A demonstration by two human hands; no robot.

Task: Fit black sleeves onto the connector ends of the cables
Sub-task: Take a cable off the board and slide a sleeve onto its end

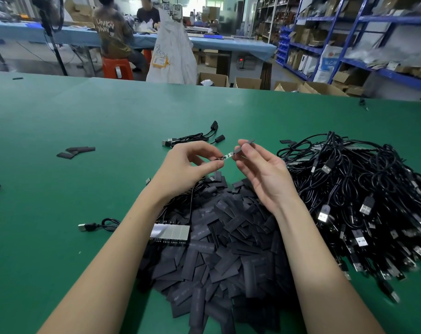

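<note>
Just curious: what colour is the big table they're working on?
Green; the table shows clearly in the head view.

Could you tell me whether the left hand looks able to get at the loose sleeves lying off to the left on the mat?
Probably yes, but not right away. The left hand pinches the small connector board, so it would have to let go first. The loose sleeves lie flat on bare green mat with nothing between.

I'm looking over a green worktable (84, 112) into a warehouse-type room. Long blue-covered bench (204, 42) across the back w/ two ppl seated, one on a red stool (116, 68). Blue steel shelving (349, 39) on the right, packed w/ boxes. Open cartons (214, 79) on the floor, big white sack (173, 56) mid-room. Light's bright and even.
</note>
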